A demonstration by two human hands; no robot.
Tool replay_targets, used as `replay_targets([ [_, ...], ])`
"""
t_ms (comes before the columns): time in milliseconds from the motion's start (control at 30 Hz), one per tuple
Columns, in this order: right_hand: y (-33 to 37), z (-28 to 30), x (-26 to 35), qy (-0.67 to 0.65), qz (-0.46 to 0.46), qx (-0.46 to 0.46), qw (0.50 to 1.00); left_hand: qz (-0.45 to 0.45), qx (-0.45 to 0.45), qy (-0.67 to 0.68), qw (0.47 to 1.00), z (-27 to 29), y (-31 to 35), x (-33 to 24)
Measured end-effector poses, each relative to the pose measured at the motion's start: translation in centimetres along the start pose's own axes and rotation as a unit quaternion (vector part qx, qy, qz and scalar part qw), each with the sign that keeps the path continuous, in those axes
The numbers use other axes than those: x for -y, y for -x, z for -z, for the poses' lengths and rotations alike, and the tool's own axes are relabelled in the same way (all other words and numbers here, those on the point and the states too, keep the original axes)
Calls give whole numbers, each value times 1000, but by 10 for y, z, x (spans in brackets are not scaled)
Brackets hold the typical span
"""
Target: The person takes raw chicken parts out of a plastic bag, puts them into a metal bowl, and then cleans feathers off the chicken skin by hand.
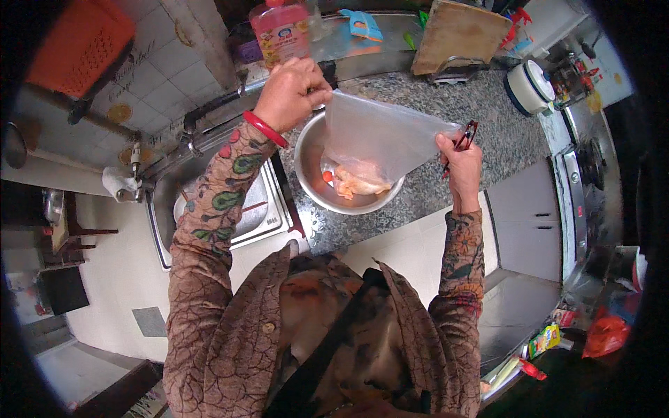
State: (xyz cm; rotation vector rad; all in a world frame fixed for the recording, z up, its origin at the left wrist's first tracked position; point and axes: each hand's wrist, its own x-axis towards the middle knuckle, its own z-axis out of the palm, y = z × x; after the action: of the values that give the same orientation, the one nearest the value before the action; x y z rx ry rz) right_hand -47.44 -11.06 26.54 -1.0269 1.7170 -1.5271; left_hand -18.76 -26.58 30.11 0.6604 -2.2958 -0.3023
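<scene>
Left hand: the left hand [293,94] is clenched, gripping the upper left corner of a clear plastic bag [383,129] between thumb and curled fingers, above the far side of the bowl; a red bangle [265,129] circles its wrist.
Right hand: the right hand [462,164] grasps the opposite corner of the bag with thumb and fingers, and also holds a small tool with dark red handles [467,134], which looks like scissors.
Plastic bag: stretched slantwise between both hands, its lower part hanging into the bowl.
Raw meat: a pale, yellowish piece of raw meat [354,187], apparently poultry, lies at the bowl's near right side, partly seen through the film; whether it is inside the bag or beneath it, I cannot tell.
Red piece: a small orange-red thing [327,176] sits just left of the meat.
Bowl: a wide metal bowl [304,177] stands on the speckled stone tabletop [502,132], near its front edge.
Left of bowl: a steel sink [261,184], partly behind the left sleeve [209,216].
Back of tabletop: a bottle of pink liquid [282,35], a blue packet [362,26] and an upright wooden board [460,38].
Far right: a white lidded pot [532,87].
</scene>
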Motion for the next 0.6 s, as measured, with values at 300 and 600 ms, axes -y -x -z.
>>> replay_targets([
  [300,-4,4,8,-94,30,1,995,16,-55,32,998,21,-15,-24],
  [600,2,-46,46,-75,103,57,990,279,-232,70,929,18,64,-22],
])
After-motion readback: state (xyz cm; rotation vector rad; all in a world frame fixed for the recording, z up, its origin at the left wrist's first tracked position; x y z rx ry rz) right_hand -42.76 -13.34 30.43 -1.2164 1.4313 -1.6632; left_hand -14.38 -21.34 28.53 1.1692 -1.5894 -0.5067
